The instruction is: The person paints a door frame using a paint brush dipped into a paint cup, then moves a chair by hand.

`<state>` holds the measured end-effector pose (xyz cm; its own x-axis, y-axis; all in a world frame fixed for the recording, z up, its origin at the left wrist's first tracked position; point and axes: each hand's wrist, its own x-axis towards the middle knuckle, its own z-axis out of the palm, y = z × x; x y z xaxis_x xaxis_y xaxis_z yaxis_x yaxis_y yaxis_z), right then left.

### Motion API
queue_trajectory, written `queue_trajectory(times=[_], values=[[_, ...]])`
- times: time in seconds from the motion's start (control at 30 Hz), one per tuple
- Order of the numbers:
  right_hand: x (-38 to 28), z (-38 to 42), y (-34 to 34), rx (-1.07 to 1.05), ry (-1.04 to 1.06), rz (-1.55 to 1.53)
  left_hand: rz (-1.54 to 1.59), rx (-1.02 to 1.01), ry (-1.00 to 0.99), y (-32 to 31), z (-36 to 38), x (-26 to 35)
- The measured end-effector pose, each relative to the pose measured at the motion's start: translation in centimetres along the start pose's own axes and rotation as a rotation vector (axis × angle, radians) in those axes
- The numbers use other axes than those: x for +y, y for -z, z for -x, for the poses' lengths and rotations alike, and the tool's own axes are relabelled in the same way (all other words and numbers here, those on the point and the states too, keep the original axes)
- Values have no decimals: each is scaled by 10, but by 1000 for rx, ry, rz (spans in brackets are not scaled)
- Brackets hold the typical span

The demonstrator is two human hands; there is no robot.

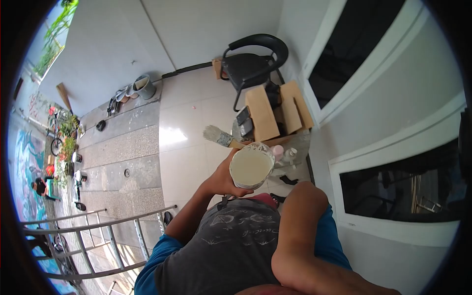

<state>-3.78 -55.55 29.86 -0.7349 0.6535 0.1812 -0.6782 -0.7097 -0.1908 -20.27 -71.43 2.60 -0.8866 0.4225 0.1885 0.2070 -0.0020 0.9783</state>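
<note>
In my left hand (221, 178) is a cup of pale, cream-white paint (251, 165), with fingers and thumb wrapped round its side. White smears coat the cup's rim. A paintbrush (223, 138) with pale, paint-caked bristles sticks out beyond the cup on the left, its handle running down behind the rim by the same hand. My right arm (301, 221) is bent sharply in front of my body, and its hand lies outside the visible picture.
Below stand a black chair (248, 66), an open cardboard box (263, 114) and small bottles (290, 156). A metal ladder (110, 246) rises at lower left, and a grey bucket (144, 87) stands by the wall. Framed windows (398, 182) line the right; a person (40, 186) sits far left.
</note>
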Motion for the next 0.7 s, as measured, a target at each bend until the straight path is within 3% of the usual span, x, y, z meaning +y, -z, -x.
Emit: queue_trajectory(times=[0.2,0.33,0.4,0.47,0.53,0.57,0.6,0.67,0.7], values=[[90,-16,42,-320,142,-438,-11,138,59,56,30,-5],[149,-9,68,-598,397,-682,13,206,33,85,24,-22],[223,-38,68,-736,503,-831,8,264,72,104,24,-29],[245,-57,83,-803,560,-922,20,286,44,119,9,-34],[274,-85,95,-828,123,-552,12,321,33,146,0,-31],[284,-84,104,-463,190,-152,6,328,39,159,-10,-28],[311,-103,114,-391,215,-28,10,314,32,169,-18,-26],[343,-157,154,-789,86,381,1,302,18,194,-41,-26],[356,-175,169,-841,-22,497,2,294,21,204,-50,-26]])
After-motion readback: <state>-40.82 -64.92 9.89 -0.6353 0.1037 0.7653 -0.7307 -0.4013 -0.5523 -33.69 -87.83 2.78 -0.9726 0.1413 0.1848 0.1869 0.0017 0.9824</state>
